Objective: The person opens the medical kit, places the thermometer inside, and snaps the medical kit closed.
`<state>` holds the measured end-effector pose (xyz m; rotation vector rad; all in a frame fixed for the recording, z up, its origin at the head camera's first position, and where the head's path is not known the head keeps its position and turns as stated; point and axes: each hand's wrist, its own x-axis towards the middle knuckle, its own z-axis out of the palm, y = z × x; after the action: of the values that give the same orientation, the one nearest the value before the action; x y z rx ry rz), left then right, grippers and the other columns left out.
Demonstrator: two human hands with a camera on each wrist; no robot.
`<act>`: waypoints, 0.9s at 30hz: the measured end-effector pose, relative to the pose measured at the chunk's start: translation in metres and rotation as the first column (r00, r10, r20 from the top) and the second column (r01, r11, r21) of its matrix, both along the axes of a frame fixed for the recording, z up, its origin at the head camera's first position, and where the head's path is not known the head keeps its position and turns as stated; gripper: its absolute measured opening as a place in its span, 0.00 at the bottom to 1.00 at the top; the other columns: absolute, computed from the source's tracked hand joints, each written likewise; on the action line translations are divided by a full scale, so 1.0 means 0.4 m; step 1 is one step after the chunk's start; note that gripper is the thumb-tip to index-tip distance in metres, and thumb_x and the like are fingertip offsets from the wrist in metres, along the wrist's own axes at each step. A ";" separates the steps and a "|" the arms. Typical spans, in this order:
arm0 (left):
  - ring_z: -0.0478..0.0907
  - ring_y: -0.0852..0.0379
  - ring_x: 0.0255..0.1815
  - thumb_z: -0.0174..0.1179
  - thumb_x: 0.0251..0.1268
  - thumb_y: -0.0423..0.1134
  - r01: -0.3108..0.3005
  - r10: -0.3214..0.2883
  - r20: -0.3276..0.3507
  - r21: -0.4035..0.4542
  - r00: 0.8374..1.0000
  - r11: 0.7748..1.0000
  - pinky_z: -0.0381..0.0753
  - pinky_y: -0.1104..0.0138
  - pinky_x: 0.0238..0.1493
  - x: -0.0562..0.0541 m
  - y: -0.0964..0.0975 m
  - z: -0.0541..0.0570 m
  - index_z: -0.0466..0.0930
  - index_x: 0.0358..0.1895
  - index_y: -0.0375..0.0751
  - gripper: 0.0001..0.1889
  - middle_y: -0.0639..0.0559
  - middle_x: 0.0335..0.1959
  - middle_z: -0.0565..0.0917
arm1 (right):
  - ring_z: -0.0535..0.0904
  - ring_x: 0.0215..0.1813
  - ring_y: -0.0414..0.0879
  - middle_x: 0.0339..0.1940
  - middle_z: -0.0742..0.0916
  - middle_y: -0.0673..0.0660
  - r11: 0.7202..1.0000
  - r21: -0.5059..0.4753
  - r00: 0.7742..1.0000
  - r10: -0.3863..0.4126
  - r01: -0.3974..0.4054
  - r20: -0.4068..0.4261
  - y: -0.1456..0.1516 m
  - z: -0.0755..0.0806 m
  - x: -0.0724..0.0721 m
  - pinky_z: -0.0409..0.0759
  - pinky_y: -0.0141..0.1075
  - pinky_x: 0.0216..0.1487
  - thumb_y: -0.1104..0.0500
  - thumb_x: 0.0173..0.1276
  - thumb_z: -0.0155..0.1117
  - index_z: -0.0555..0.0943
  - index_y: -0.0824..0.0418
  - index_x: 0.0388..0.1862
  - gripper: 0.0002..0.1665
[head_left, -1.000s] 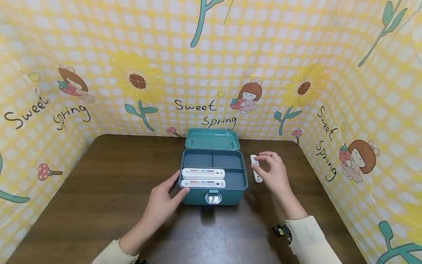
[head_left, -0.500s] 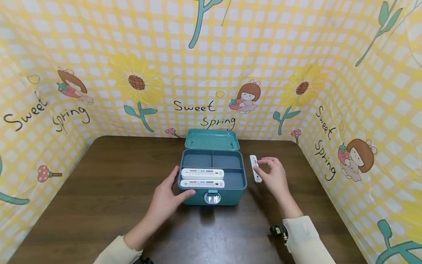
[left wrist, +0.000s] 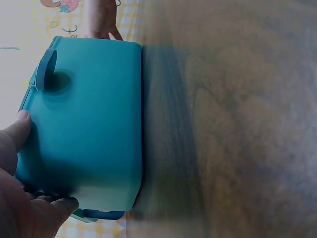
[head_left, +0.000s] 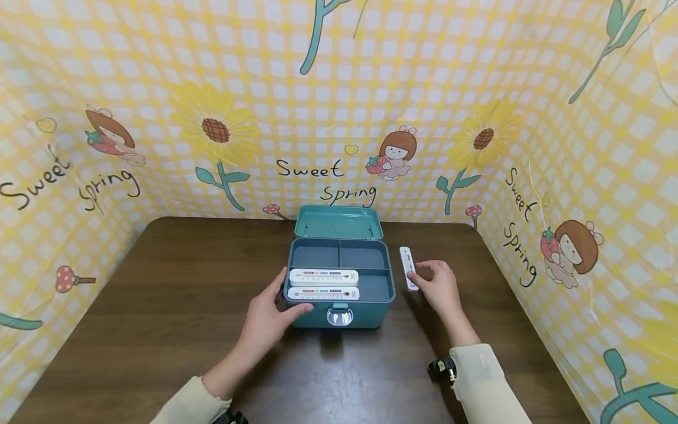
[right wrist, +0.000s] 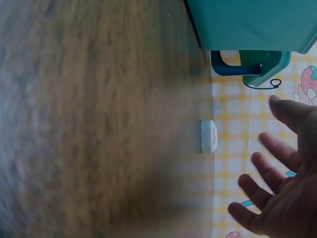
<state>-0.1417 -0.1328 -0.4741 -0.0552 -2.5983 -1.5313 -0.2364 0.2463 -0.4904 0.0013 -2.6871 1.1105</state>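
A teal storage box point(head_left: 312, 317) stands on the table in the head view, its lid point(head_left: 339, 222) raised at the back. Two white thermometers, one behind the other point(head_left: 323, 277), lie crosswise in the wide front compartment. My left hand point(head_left: 267, 318) holds the box by its near left corner, thumb on the front and fingers along the left side. Right of the box a third white thermometer point(head_left: 406, 265) lies on the table. My right hand point(head_left: 441, 291) hovers beside it; in the right wrist view its fingers point(right wrist: 267, 171) are spread and apart from the thermometer.
Two smaller compartments point(head_left: 316, 256) fill the back of the box's grey tray. A clear latch point(head_left: 339, 317) hangs on its front, and a dark handle point(right wrist: 233, 68) is seen on its side. Yellow checked cloth point(head_left: 243, 118) surrounds the brown table point(head_left: 185, 282) on three sides.
My right hand has drawn back toward me from over the third thermometer. The left thumb has slid a little right along the box front. The thermometers keep their places.
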 end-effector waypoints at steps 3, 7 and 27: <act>0.68 0.50 0.75 0.77 0.50 0.61 -0.005 0.005 0.007 0.001 1.000 1.000 0.73 0.55 0.70 0.001 0.000 0.002 0.57 0.81 0.41 0.58 0.43 0.76 0.70 | 0.75 0.63 0.64 0.59 0.82 0.69 1.000 0.013 0.999 -0.023 0.022 0.049 0.004 -0.012 -0.004 0.71 0.57 0.67 0.50 0.65 0.76 0.85 0.68 0.55 0.27; 0.68 0.51 0.76 0.77 0.51 0.62 -0.009 0.009 0.024 0.006 1.000 1.000 0.73 0.55 0.71 0.001 -0.002 0.005 0.58 0.81 0.42 0.57 0.45 0.77 0.69 | 0.76 0.61 0.63 0.58 0.82 0.69 0.999 -0.018 0.995 -0.042 0.044 0.093 0.004 -0.026 -0.009 0.73 0.57 0.65 0.50 0.64 0.76 0.85 0.69 0.55 0.28; 0.73 0.51 0.72 0.77 0.51 0.62 -0.019 0.019 0.042 -0.017 0.999 1.000 0.76 0.53 0.70 0.004 -0.007 0.011 0.66 0.77 0.41 0.52 0.44 0.70 0.77 | 0.76 0.59 0.65 0.58 0.84 0.68 0.982 0.133 0.980 -0.152 0.135 0.127 -0.023 -0.065 0.006 0.69 0.60 0.60 0.50 0.56 0.82 0.88 0.63 0.55 0.30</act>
<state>-0.1401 -0.1355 -0.4697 0.0003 -2.6361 -1.5216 -0.2341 0.2372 -0.5164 -0.2534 -2.8194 0.9315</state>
